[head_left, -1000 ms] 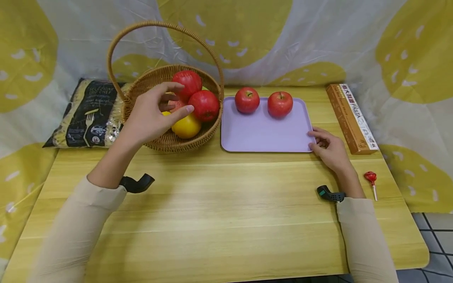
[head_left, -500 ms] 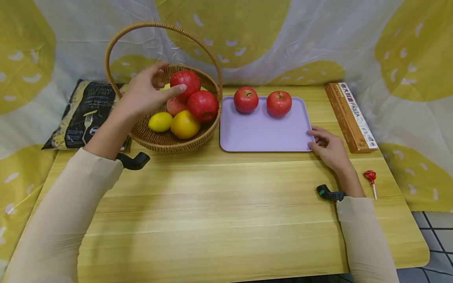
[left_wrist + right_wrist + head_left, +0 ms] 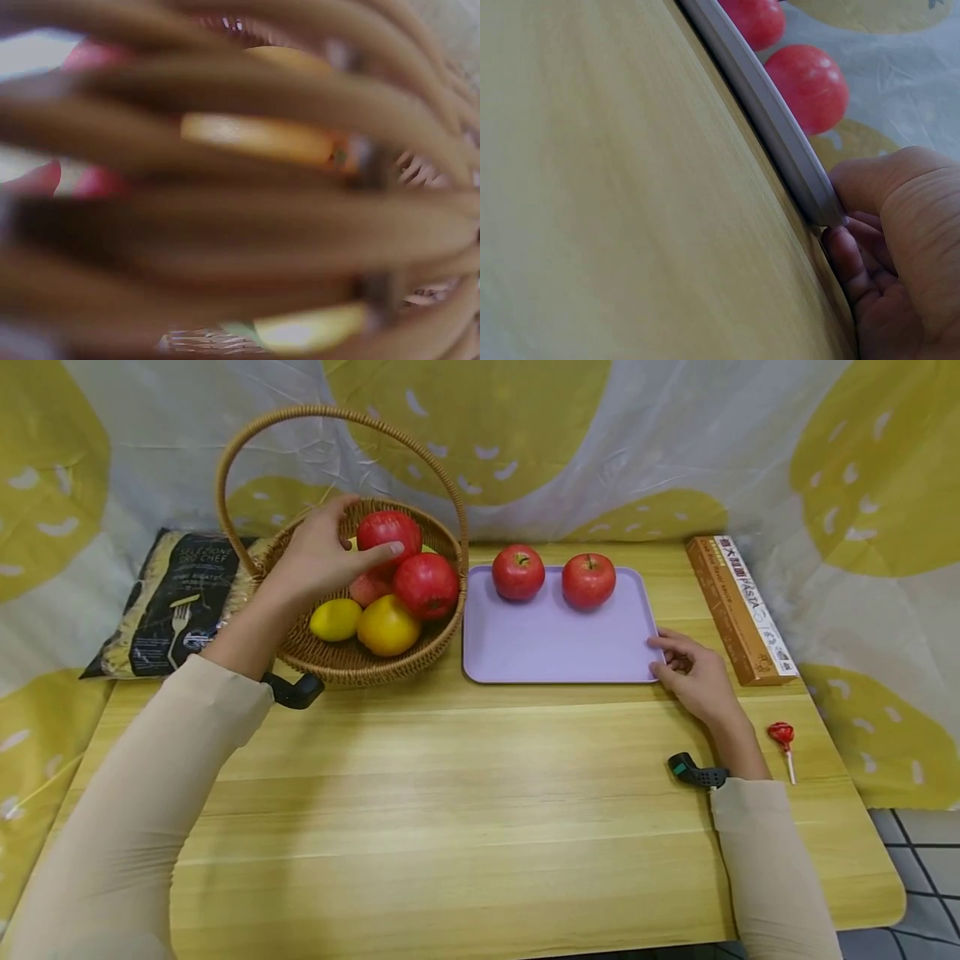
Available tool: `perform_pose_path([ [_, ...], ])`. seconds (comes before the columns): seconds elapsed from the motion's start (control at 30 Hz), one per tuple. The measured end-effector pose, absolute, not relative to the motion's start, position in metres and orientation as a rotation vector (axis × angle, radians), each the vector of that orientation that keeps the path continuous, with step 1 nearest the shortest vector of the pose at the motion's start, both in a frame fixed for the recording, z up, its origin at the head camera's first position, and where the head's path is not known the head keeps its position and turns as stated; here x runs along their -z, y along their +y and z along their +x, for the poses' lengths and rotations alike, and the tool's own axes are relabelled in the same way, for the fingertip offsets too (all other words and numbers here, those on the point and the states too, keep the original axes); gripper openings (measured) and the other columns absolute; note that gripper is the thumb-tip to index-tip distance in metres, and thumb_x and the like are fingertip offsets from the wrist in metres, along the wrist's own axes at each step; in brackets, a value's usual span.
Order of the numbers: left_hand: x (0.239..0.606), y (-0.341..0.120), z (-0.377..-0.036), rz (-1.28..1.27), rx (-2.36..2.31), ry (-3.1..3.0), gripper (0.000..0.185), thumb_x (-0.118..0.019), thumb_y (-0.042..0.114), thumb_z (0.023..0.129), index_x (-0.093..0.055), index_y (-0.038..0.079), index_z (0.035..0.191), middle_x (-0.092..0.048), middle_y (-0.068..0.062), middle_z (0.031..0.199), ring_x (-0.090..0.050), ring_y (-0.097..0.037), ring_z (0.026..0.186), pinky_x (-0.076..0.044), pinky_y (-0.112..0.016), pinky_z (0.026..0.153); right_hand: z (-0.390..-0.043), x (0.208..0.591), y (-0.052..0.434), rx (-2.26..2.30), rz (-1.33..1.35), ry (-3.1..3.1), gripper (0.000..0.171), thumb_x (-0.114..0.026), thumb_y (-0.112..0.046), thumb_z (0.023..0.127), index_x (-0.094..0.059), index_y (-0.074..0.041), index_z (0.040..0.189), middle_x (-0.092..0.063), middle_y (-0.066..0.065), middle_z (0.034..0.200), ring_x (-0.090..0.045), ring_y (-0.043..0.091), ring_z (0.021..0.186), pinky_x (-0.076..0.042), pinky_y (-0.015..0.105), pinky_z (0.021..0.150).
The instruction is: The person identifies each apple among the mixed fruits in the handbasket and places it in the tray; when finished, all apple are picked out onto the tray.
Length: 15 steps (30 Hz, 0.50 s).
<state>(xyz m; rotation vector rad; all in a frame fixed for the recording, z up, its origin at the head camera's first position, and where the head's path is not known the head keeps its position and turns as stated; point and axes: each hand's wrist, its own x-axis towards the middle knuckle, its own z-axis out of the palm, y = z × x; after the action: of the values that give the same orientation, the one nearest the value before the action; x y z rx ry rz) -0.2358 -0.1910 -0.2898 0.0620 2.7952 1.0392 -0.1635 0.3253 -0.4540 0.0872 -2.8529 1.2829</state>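
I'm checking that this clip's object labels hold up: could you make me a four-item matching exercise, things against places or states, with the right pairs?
Things:
1. Lemon
2. Tray
3. Lollipop
4. Right hand

Places or states:
A. Lying on the table, near its right edge
B. Gripping a purple edge
C. Inside the basket
D. Bearing two apples

Right pairs: 1-C, 2-D, 3-A, 4-B

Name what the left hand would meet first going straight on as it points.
Likely the upper round red apple in the brown wicker basket; the left hand overlaps it in view, so contact is uncertain.
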Motion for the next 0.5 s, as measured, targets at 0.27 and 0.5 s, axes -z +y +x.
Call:
perform_pose_path([
  [0.27,0.297,-0.191,-0.24,-0.005,-1.027,2.762,0.105,-0.059,0.072,0.078,-0.01,0.024,0.157,-0.014,-0.008,0.163,-0.02,-0.033,0.147,-0.023,-0.057,0.116,-0.165,0.456,0.327,-1.285,0.077,-2.86,0.038,-0.068,-0.015,0.091,-0.064,-0.013,0.128,-0.051,0.003,0.146,-0.051,0.005,0.084,-0.041,0.008,0.068],
  [0.5,0.302,-0.192,-0.244,-0.043,-1.047,2.727,0.103,-0.057,0.072,0.079,-0.009,0.026,0.157,-0.014,-0.01,0.162,-0.029,-0.035,0.142,-0.027,-0.056,0.114,-0.162,0.451,0.324,-1.299,0.085,-2.849,0.036,-0.068,-0.017,0.091,-0.065,-0.015,0.127,-0.052,0.002,0.145,-0.051,0.006,0.084,-0.041,0.008,0.069],
])
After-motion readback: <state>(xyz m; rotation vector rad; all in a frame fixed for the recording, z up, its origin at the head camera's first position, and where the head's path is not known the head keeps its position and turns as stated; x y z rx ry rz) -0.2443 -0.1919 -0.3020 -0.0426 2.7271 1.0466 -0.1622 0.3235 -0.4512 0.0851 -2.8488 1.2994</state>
